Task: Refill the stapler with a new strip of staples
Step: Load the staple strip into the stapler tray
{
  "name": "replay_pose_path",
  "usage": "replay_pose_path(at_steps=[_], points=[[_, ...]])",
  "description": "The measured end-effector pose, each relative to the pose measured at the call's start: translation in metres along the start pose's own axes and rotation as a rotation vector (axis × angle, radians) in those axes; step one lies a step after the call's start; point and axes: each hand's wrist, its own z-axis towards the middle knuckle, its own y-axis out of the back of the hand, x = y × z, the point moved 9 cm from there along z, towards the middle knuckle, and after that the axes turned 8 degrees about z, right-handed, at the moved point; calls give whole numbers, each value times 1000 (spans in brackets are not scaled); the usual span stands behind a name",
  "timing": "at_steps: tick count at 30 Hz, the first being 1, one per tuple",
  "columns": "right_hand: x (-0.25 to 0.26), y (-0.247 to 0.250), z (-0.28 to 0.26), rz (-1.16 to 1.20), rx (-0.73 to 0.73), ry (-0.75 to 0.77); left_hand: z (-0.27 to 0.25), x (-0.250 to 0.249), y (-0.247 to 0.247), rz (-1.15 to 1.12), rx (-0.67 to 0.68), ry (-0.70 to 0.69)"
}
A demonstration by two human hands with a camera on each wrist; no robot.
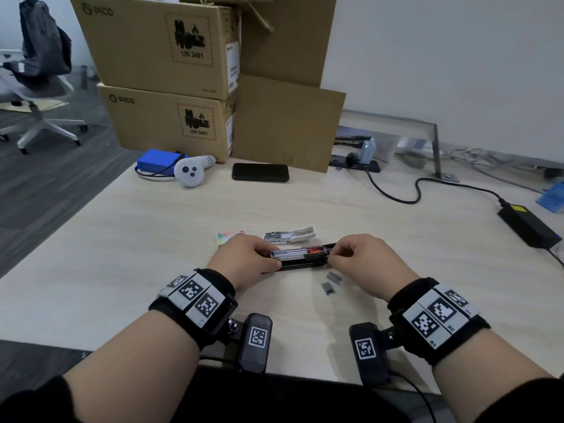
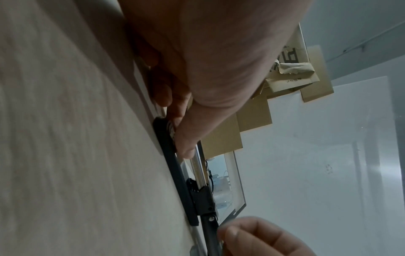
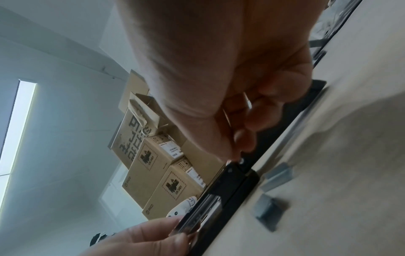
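Observation:
A black stapler lies lengthwise on the table with its metal staple channel and a red pusher showing on top. My left hand grips its left end, thumb on the near side. My right hand pinches its right end with curled fingers. In the left wrist view my left thumb presses on the stapler by the channel. The right wrist view shows my right fingertips at the stapler's hinge end. Two short staple strips lie just in front of it, also in the right wrist view as staple strips.
A white stapler part and a small colourful staple box lie just behind my hands. Further back are a black phone, a white controller, a blue pack and stacked cardboard boxes. A power brick with cable sits right.

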Motion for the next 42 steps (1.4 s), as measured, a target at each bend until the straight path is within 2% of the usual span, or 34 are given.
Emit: replay_pose_path(at_steps=[3, 9, 13, 17, 24, 30, 35, 39, 42], points=[[-11, -4, -3, -64, 102, -34, 1, 0, -2, 5, -7, 16], [-18, -13, -5, -168, 131, -15, -3, -3, 0, -30, -36, 20], [-16, -13, -5, -138, 113, -4, -5, -7, 1, -29, -25, 8], [-10, -10, -2, -20, 82, 10, -7, -7, 1, -38, -24, 7], [21, -13, 13, 282, 29, 121, -5, -3, -1, -30, 6, 8], [41, -21, 30, 487, 57, 60, -5, -4, 3, -47, 60, -24], [36, -43, 41, 889, 181, -139, -1, 4, 23, -220, -33, -9], [38, -49, 51, 1000, 186, -191, 8, 10, 34, -252, -94, 9], [39, -49, 57, 1030, 178, -209, 16, 14, 35, -266, -76, 49]])
